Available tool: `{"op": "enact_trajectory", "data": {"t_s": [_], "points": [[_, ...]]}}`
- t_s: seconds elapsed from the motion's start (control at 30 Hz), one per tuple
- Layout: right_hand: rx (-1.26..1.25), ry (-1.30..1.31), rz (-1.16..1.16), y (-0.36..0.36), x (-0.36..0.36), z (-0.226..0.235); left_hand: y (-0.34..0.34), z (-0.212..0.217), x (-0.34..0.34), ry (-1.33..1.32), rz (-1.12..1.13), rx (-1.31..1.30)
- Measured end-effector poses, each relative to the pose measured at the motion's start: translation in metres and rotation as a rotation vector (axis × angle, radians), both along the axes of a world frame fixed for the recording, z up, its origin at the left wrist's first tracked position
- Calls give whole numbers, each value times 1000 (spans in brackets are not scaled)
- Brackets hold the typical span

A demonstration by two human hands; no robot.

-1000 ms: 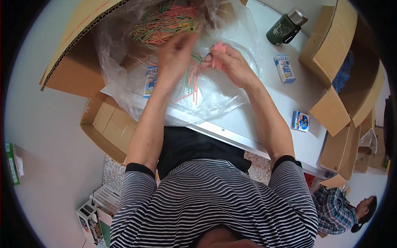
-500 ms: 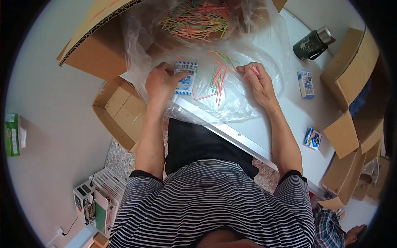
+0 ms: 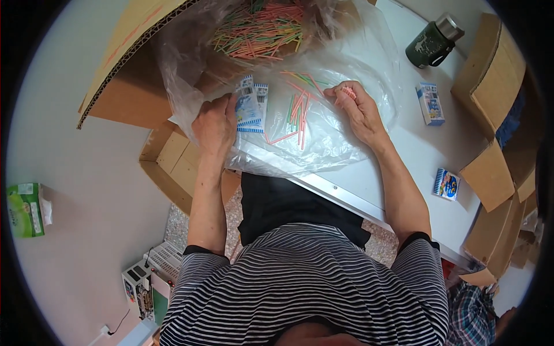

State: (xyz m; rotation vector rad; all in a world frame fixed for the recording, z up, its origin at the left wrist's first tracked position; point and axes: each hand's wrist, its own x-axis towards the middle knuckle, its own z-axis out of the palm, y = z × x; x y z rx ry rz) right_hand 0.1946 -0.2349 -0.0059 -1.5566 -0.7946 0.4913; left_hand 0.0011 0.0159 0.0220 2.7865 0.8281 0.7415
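Observation:
My left hand (image 3: pixel 214 124) grips the left edge of a blue-and-white packet (image 3: pixel 247 109), fingers closed on it. This packet is tilted and partly overlaps a second similar packet (image 3: pixel 261 106). To the right, my right hand (image 3: pixel 359 112) is closed round a bunch of thin pink sticks (image 3: pixel 348 93), only their ends showing. Between my hands, loose pink and green sticks (image 3: pixel 297 118) lie on a clear plastic bag (image 3: pixel 329 147). A large heap of pink, green and yellow sticks (image 3: pixel 259 32) fills the bag's far part.
The bag comes out of a cardboard box (image 3: pixel 130 86). At right on the white table (image 3: pixel 404 167) are a green flask (image 3: pixel 430 43), two more packets (image 3: pixel 430 105) and open cartons (image 3: pixel 490 179). Another carton (image 3: pixel 182 158) is below left. A person in plaid (image 3: pixel 470 305) is at lower right.
My left hand has moved slightly left, pulling one packet askew so a second shows beside it. My right hand keeps the pink sticks in nearly the same place. The view has shifted a little.

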Motion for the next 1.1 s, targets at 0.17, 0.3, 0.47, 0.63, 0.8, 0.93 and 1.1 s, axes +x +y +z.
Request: {"op": "enact_trajectory", "data": {"t_s": [0.17, 0.3, 0.47, 0.63, 0.8, 0.93, 1.1], "points": [[3, 18, 1, 0, -2, 3, -4, 6, 6, -148, 47, 41], [39, 130, -15, -3, 3, 0, -8, 11, 9, -513, -14, -538], [243, 361, -59, -5, 13, 7, -36, 30, 19, -588, -108, -1264], [475, 473, -1, -7, 17, 24, -67, 28, 36, -286, -294, -1314], [618, 444, 93, -6, 6, 52, -88, 22, 44, -256, -414, -1234], [667, 455, 121, -2, -6, 62, -94, 14, 46, -228, -479, -1089], [611, 538, 96, 5, -18, 58, -104, 14, 52, -389, -336, -1480]]}}
